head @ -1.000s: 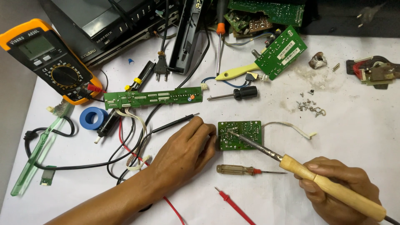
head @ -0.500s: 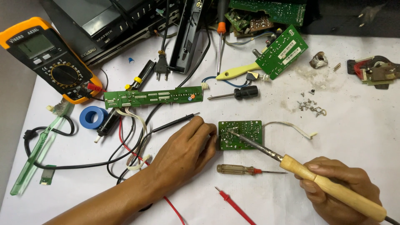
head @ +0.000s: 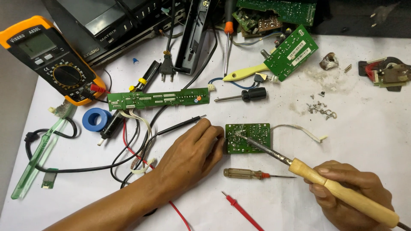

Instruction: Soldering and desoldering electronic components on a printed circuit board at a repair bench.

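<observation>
- Small green circuit board (head: 248,138) lies flat on the white table (head: 364,141), centre, near side.
- Left hand (head: 192,156), fingers loosely curled, fingertips pressing the board's left edge.
- Right hand (head: 349,194) clenched around a wooden-handled soldering iron (head: 317,175); tip touching the board's upper left.
- Small screwdriver (head: 252,174) just near of the board.
- Multimeter (head: 53,60) far left.

Electronics repair bench: white table (head: 364,141) littered with green circuit boards (head: 158,99), multimeter (head: 53,60), soldering iron (head: 317,177), screwdrivers (head: 244,95), loose screws (head: 320,108), test probes (head: 242,210), tape roll (head: 96,119), opened black device casing (head: 111,21) at the back.
</observation>
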